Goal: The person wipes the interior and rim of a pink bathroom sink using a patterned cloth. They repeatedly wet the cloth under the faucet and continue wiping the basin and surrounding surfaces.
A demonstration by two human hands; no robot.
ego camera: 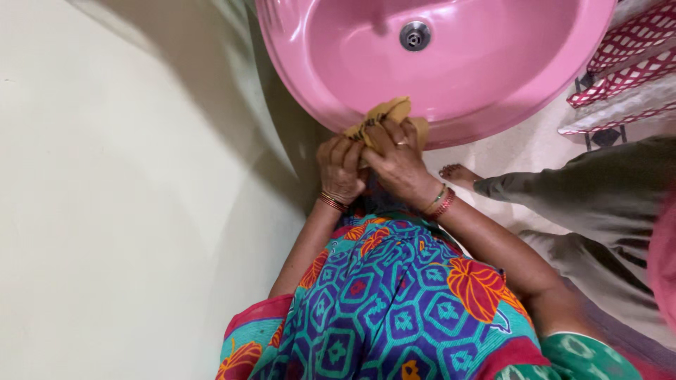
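Looking straight down now at a pale, plain wall (127, 176) running along the left, with a glossy pink basin (493, 63) filling the far side of the scene. Its metal drain (415, 35) sits in the middle of the bowl, and the basin throws a soft shadow onto the wall beside it. Off to the far right there's a red-and-white checked cloth (623, 60) lying over a light, speckled floor (507, 151).

Near the bottom, the person's bright blue, teal and orange patterned garment (394, 302) takes up the foreground. On the right stands another person in grey trousers (598, 197), one bare foot (459, 174) planted on the floor just below the basin's rim.

And here's the action: both hands are up at the near rim of the basin, pressed together. The left hand (340, 169) has its fingers curled tight around the lower end of a mustard-yellow cloth (389, 116). The right hand (396, 158), with a ring on one finger, is closed over the same cloth from the right, fingers (391, 134) wrapped across it. Bangles show at both wrists. The cloth is bunched up between the two hands, its free end poking out beyond the fingers and resting against the basin's near edge.
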